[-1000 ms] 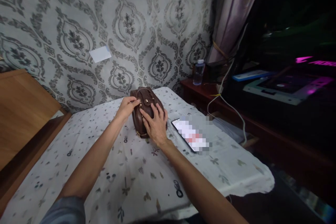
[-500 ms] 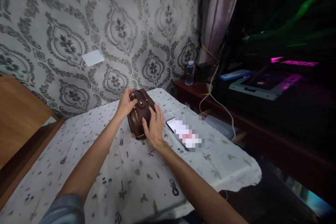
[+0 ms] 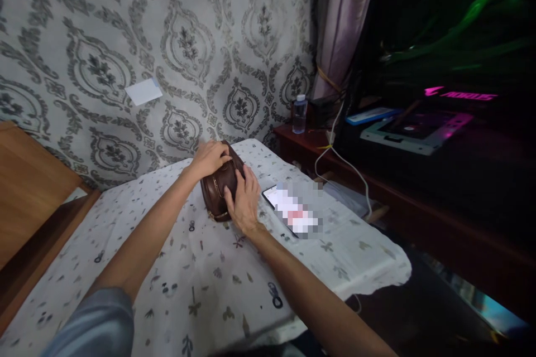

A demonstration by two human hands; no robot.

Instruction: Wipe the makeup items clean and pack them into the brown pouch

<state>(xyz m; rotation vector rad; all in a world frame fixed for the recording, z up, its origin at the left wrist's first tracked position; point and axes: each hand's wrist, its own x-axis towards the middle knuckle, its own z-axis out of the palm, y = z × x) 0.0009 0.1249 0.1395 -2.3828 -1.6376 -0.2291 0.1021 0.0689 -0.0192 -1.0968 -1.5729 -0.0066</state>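
Observation:
A small brown leather handbag (image 3: 216,192) with gold zips stands on a white patterned cloth. My left hand (image 3: 210,157) reaches over the top of the bag from the left, its fingers bent and closed at the middle of the top, near the handle and tab. Exactly which part those fingers grip is hidden under them. Against the bag's right side lies my right hand (image 3: 245,201), its fingers spread and resting on the leather. Just right of that hand, a phone (image 3: 288,212) with a lit, blurred-out screen lies flat on the cloth.
The cloth-covered table (image 3: 167,268) meets a patterned wall. A dark red desk (image 3: 288,136) on the right carries a water bottle (image 3: 299,114) and a white cable (image 3: 363,178). Further right sits a pale flat device (image 3: 402,142). A wooden board (image 3: 33,184) stands at left.
My left hand has swung over the bag's top, covering the tab, and its fingers have closed together. My right hand stays on the bag's side. The view has shifted slightly.

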